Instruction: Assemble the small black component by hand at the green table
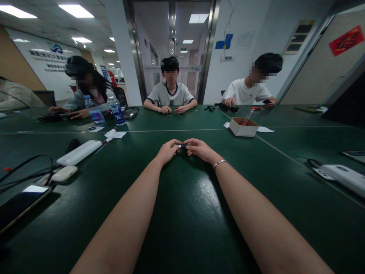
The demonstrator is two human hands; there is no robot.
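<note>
The left hand [169, 152] has its fingertips closed in a pinch on one end of a small black object with a silvery part [183, 146], and the right hand [199, 149] pinches the other end, its fingers curled in. The little piece sits between the two hands, just above or on the dark green surface [182, 198], near the middle; from here I can't tell whether it touches down. A silver bracelet [220, 163] circles the right wrist.

Beyond the right hand, to its right, stands an open cardboard box with pale sides [244, 129], a slim red-and-clear item [248, 116] leaning up out of it and white paper [265, 129] beside it. Off to the left lie white paper scraps [115, 134], a long white plastic device [80, 153], a rounded cream case [65, 174] among black cables [25, 176], and, closest to the wearer, a dark-screened phone [24, 201]. Two clear plastic bottles with blue on their labels [116, 110] stand upright farther back on that side. At the right edge rests another long white device [346, 177].

Across the surface sits a person in a white shirt with dark trim [171, 89], both hands low at the surface's edge. Another person in white [249, 89] is to the right, and a person with long dark hair and a black headset [85, 82] is to the left.
</note>
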